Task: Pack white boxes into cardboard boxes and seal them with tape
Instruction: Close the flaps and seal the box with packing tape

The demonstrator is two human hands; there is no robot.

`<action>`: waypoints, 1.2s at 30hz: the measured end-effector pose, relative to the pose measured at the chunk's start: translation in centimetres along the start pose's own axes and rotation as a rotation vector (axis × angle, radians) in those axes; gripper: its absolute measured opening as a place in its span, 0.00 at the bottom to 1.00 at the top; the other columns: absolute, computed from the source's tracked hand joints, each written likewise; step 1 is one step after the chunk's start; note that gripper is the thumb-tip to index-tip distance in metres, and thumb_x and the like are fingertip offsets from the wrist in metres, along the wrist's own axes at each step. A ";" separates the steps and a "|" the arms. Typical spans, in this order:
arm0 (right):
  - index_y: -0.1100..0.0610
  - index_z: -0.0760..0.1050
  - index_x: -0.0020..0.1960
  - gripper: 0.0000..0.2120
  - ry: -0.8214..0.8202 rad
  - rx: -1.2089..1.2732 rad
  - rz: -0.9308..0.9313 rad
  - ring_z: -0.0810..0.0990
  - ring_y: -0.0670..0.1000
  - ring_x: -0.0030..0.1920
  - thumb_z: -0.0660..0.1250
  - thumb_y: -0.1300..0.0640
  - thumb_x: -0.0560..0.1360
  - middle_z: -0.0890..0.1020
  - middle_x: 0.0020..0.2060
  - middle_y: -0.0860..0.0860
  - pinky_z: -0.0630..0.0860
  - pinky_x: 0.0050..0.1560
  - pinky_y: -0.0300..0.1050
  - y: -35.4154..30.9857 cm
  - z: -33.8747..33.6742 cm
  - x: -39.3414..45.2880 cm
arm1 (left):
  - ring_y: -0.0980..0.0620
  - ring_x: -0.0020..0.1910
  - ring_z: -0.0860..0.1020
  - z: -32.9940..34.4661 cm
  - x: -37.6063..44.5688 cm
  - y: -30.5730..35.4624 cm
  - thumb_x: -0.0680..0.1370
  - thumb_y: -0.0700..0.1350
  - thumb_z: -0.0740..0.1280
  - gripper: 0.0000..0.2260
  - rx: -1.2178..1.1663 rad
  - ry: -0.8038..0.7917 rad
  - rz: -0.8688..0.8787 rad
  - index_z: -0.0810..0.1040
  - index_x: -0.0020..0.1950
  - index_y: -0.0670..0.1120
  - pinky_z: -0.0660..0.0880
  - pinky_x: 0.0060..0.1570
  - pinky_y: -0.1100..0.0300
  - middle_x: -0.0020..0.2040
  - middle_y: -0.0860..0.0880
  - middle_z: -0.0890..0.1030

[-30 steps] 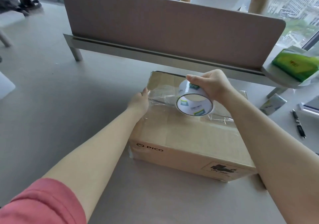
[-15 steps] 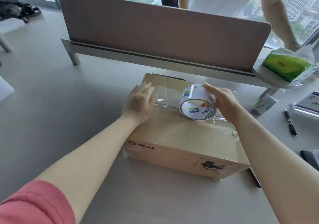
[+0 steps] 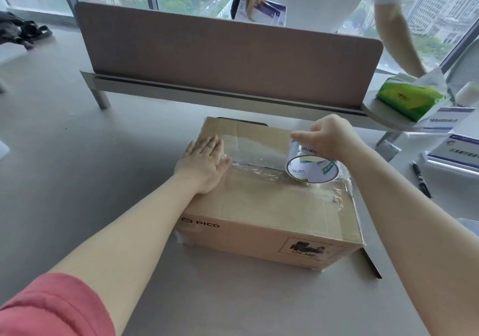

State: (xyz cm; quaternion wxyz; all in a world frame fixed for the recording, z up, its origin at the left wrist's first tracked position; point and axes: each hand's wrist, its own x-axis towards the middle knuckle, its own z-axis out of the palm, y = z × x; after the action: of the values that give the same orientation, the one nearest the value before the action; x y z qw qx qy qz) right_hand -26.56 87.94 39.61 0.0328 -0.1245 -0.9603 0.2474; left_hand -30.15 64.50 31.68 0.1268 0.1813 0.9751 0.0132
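Observation:
A closed cardboard box (image 3: 269,214) marked PICO lies on the grey table in front of me. A strip of clear tape (image 3: 255,151) runs along its top seam from left to right. My left hand (image 3: 203,164) lies flat, fingers together, on the tape's left end at the box's left edge. My right hand (image 3: 329,138) grips a roll of clear tape (image 3: 312,166) from above, near the right part of the box top, with tape stretched from it. No white boxes are in sight.
A brown desk divider (image 3: 228,58) stands behind the box. A green tissue pack (image 3: 412,98) and cards lie at the right, a black pen (image 3: 421,180) beside them. Another person stands beyond the divider holding papers (image 3: 264,12).
My right hand has drawn the roll rightward along the seam, laying out more tape. My left hand went from pinching the tape end to pressing flat on it.

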 end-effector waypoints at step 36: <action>0.55 0.58 0.22 0.27 -0.010 0.350 -0.078 0.59 0.45 0.17 0.70 0.51 0.71 0.59 0.12 0.46 0.55 0.22 0.36 0.4 1.8 0.6 | 0.55 0.77 0.40 -0.2 1.4 -0.3 0.82 0.53 0.38 0.25 -0.131 0.064 -0.021 0.39 0.77 0.46 0.37 0.74 0.58 0.78 0.50 0.40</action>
State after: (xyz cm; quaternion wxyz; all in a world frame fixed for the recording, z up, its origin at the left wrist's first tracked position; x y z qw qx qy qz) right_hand -27.25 87.57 37.89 0.0586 -0.0780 -0.9068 0.4102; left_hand -31.54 64.71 31.54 0.1075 0.1620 0.9775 0.0817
